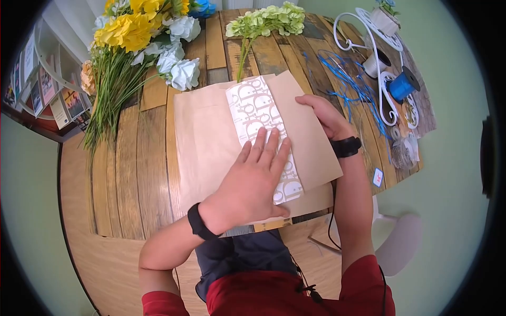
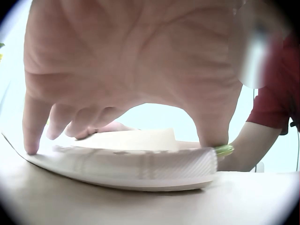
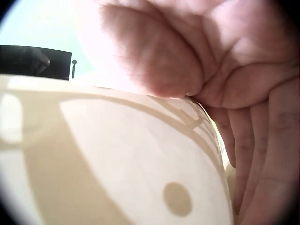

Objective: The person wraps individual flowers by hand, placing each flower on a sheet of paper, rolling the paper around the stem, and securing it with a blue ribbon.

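A brown wrapping paper (image 1: 203, 131) lies at the table's front, with a white strip printed in tan letters (image 1: 246, 97) down its middle. My left hand (image 1: 245, 176) is spread over this strip, fingers straight and pressing it, thumb low near its bottom end. A pale green hydrangea (image 1: 269, 22) lies beyond the paper, its stem running under the top edge. In the left wrist view a cut green stem end (image 2: 225, 150) pokes out by the thumb. My right hand (image 1: 329, 118) holds the folded right side of the brown paper, thumb on top, the other fingers hidden behind it.
Yellow flowers (image 1: 126, 31) and pale blue roses (image 1: 184, 71) lie at the back left with long stems. To the right are tangled blue ribbon (image 1: 350, 79), a blue spool (image 1: 403, 84), a white spool (image 1: 377, 63) and a white metal stand (image 1: 379, 39). A small card (image 1: 377, 177) lies near the right edge.
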A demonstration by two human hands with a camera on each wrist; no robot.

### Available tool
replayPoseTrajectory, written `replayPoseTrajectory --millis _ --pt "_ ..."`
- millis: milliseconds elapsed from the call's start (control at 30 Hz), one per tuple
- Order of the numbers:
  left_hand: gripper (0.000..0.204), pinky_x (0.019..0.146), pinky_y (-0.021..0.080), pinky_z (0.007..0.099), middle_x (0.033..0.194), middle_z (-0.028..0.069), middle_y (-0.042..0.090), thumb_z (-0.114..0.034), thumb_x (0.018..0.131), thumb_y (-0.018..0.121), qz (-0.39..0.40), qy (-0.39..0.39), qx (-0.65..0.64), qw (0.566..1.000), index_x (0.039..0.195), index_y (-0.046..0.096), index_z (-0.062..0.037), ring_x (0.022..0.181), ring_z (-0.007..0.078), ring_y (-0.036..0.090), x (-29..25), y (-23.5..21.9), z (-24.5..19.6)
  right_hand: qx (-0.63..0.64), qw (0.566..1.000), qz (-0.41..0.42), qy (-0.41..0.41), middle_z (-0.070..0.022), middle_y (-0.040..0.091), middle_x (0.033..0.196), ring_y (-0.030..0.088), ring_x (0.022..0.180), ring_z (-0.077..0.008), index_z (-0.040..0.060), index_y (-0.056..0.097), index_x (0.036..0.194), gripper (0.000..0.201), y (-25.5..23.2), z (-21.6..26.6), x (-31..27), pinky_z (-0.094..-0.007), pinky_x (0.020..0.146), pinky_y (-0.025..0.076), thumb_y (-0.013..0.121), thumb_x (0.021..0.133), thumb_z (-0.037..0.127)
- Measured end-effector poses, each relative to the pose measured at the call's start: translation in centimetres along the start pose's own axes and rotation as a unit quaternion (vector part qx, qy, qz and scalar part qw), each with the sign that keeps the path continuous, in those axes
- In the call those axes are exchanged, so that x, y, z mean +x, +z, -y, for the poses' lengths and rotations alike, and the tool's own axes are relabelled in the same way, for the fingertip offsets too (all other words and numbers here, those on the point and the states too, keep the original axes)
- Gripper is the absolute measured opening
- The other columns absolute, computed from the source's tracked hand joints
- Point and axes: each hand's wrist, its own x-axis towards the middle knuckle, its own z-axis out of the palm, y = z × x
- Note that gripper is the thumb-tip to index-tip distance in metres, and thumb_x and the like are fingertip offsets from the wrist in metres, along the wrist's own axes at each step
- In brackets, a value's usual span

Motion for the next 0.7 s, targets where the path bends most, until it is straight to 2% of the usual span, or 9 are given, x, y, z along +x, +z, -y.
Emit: replayPoseTrajectory --millis 100,167,200,267,300,367,400,467,700 --pt "0.107 0.111 0.035 0.0432 0.148 0.0318 0.032 -0.036 0.067 0.082 -0.007 0.014 0.036 0.999 0.146 0.025 0.0080 0.140 0.0461 0.031 -0.2 0.4 -0.5 0.011 1.000 -0.009 0.008 -0.0086 0.069 0.095 0.068 0.076 -0.0144 -0.0024 0.060 0.109 0.028 0.2 0.0 0.0 -0.0284 0.065 0.057 0.051 0.097 0.021" --pt "0.079 0.101 0.046 0.0416 0.142 0.0276 0.044 -0.026 0.073 0.077 -0.046 -0.002 0.050 0.998 0.137 0.042 0.0052 0.130 0.0417 0.046 -0.2 0.5 -0.4 0.013 1.000 -0.012 0.011 -0.0091 0.069 0.096 0.069 0.076 -0.0147 -0.0028 0.060 0.109 0.028 0.0 -0.1 0.1 -0.0283 0.065 0.057 0.052 0.097 0.021" --pt "0.079 0.101 0.046 0.0416 0.142 0.0276 0.044 -0.026 0.073 0.077 -0.046 -0.002 0.050 0.998 0.137 0.042 0.0052 0.130 0.0417 0.046 -0.2 0.6 -0.3 0.009 1.000 0.005 0.005 -0.0097 0.069 0.097 0.069 0.076 -0.0151 -0.0034 0.060 0.109 0.029 -0.3 -0.1 0.3 -0.0283 0.065 0.058 0.052 0.097 0.021" --pt "0.043 0.081 0.056 0.0384 0.123 0.0211 0.062 -0.016 0.076 0.072 -0.111 -0.037 0.016 0.993 0.114 0.062 0.0003 0.104 0.0333 0.066 -0.3 0.5 -0.1 0.005 1.000 0.021 -0.002 -0.0103 0.069 0.098 0.069 0.077 -0.0156 -0.0039 0.060 0.110 0.029 -0.6 -0.2 0.3 -0.0283 0.066 0.058 0.052 0.097 0.021" --pt "0.043 0.081 0.056 0.0384 0.123 0.0211 0.062 -0.016 0.076 0.072 -0.111 -0.036 0.016 0.993 0.114 0.062 0.0003 0.104 0.0333 0.066 -0.3 0.3 0.0 0.010 1.000 0.024 0.001 -0.0103 0.069 0.097 0.070 0.077 -0.0158 -0.0038 0.060 0.109 0.028 -0.6 -0.2 0.3 -0.0282 0.066 0.058 0.052 0.097 0.021" --pt "0.019 0.060 0.056 0.0342 0.102 0.0133 0.071 -0.010 0.075 0.069 -0.191 -0.046 0.089 0.976 0.093 0.068 -0.0033 0.077 0.0256 0.071 -0.3 -0.4 -0.1 0.017 1.000 0.025 0.002 -0.0102 0.069 0.096 0.070 0.077 -0.0161 -0.0036 0.060 0.108 0.027 -0.6 -0.3 0.3 -0.0282 0.066 0.058 0.053 0.097 0.020" --pt "0.019 0.060 0.056 0.0342 0.102 0.0133 0.071 -0.010 0.075 0.069 -0.190 -0.045 0.088 0.977 0.093 0.068 -0.0033 0.077 0.0256 0.071 -0.2 -0.7 0.0 0.021 0.999 0.039 -0.001 -0.0105 0.069 0.096 0.070 0.078 -0.0165 -0.0039 0.060 0.109 0.026 -0.6 -0.4 0.5 -0.0286 0.067 0.059 0.053 0.096 0.019" --pt "0.019 0.056 0.055 0.0319 0.096 0.0119 0.073 -0.007 0.075 0.069 -0.294 -0.024 0.104 0.950 0.093 0.069 -0.0039 0.072 0.0233 0.071 0.0 -1.1 0.0 0.025 0.998 0.052 -0.005 -0.0108 0.068 0.097 0.070 0.078 -0.0170 -0.0042 0.059 0.109 0.025 -0.4 -0.6 0.7 -0.0290 0.068 0.059 0.053 0.096 0.017" --pt "0.033 0.067 0.058 0.0347 0.101 0.0161 0.071 -0.007 0.077 0.068 -0.294 0.011 0.081 0.952 0.110 0.067 -0.0019 0.089 0.0274 0.072 0.2 0.0 -0.5 0.040 0.998 0.055 -0.020 -0.0151 0.066 0.104 0.070 0.086 -0.0200 -0.0068 0.055 0.113 0.025 2.5 -1.2 0.6 -0.0322 0.074 0.060 0.051 0.096 0.012"
